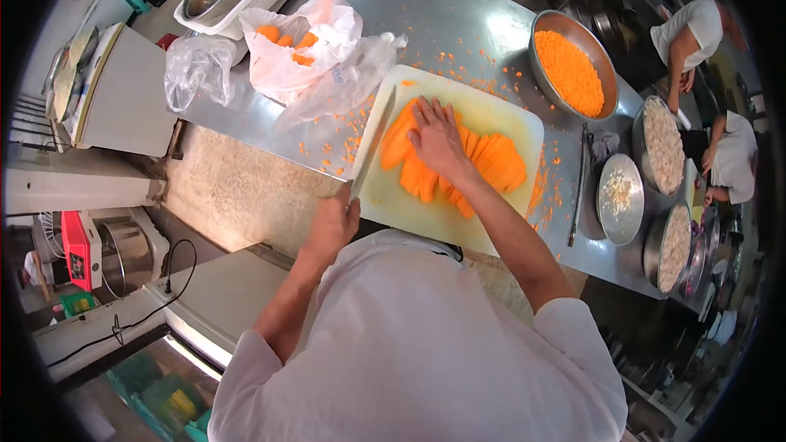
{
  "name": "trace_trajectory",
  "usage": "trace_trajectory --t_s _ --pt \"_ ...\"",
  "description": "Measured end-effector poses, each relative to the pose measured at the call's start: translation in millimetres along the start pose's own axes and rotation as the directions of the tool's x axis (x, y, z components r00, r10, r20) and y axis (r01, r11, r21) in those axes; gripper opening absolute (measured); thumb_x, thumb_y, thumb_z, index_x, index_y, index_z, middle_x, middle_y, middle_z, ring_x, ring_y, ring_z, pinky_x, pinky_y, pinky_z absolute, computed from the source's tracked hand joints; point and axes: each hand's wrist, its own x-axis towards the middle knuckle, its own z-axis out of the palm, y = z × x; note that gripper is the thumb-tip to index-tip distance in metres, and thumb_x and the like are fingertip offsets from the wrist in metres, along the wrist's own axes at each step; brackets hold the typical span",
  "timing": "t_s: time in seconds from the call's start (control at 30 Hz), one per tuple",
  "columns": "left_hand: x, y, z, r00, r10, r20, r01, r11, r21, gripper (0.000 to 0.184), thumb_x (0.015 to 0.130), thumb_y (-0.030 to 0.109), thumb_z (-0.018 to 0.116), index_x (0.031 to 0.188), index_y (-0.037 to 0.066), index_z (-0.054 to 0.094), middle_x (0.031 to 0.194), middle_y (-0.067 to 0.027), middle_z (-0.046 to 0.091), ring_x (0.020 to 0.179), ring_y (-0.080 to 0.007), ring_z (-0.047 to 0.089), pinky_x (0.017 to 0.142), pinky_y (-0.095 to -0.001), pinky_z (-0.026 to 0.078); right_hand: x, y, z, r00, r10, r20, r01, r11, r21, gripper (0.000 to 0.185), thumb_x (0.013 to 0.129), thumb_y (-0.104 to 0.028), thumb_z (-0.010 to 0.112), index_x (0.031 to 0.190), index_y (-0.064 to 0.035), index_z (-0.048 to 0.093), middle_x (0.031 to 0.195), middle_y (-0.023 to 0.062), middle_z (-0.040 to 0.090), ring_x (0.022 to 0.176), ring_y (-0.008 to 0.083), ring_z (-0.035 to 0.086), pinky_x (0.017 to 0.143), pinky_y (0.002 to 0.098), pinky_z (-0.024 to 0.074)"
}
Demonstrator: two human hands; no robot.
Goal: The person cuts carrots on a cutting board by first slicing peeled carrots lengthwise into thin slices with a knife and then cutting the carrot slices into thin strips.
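Observation:
My right hand [438, 135] lies flat with its fingers stretched over sliced carrots [499, 164], pressing on the orange slices fanned across a cutting board [393, 200]. Closed at the board's near left corner, my left hand [332, 217] grips a knife [381, 119]. The blade runs up along the left side of the board, beside the slices; the handle is mostly hidden in my fingers. Above left, a plastic bag [274, 74] holds several whole carrots [285, 40]. To the upper right stands a metal bowl [607, 74] of finely chopped carrot [569, 74].
Carrot bits litter the steel table [442, 4] around the board. On the right are a bowl of pale chopped pieces [620, 196], two bowls of pale food [661, 143] and a long dark tool [580, 188]. Co-workers [692, 37] stand at the far right.

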Motion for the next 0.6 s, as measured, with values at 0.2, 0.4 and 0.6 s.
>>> trace_trajectory --t_s 0.2,0.4,0.6 --pt "15.9 1.8 -10.5 1.000 0.001 0.010 -0.002 0.992 0.125 0.029 0.081 -0.003 0.057 0.109 -0.009 0.057 0.062 -0.0272 0.057 0.060 -0.0437 0.060 0.053 -0.0479 0.046 13.6 1.3 -7.8 0.977 0.011 -0.215 0.030 0.981 0.189 0.031 0.082 -0.005 0.061 0.112 0.0004 0.063 0.113 0.0155 0.062 0.109 0.0335 0.055 0.096 0.0464 0.0425" --pt "70.3 2.1 1.3 0.987 0.161 0.021 -0.161 0.958 0.238 0.010 0.082 0.001 0.054 0.089 -0.007 0.053 0.062 -0.0297 0.056 0.061 -0.0470 0.059 0.055 -0.0521 0.046 20.8 -6.9 15.0 0.961 0.062 -0.270 -0.028 0.991 0.128 0.021 0.078 -0.006 0.062 0.099 -0.0029 0.065 0.096 0.0110 0.060 0.095 0.0293 0.053 0.082 0.0419 0.0434" --pt "100.0 23.2 -7.8 0.978 0.153 0.141 -0.184 0.954 0.237 0.010 0.082 0.001 0.053 0.088 -0.007 0.051 0.061 -0.0307 0.055 0.062 -0.0472 0.060 0.056 -0.0525 0.048 19.1 -9.6 5.8 0.978 0.066 -0.197 -0.048 0.994 0.098 0.035 0.071 -0.007 0.065 0.106 -0.0064 0.064 0.100 0.0089 0.059 0.098 0.0276 0.053 0.086 0.0401 0.0411"
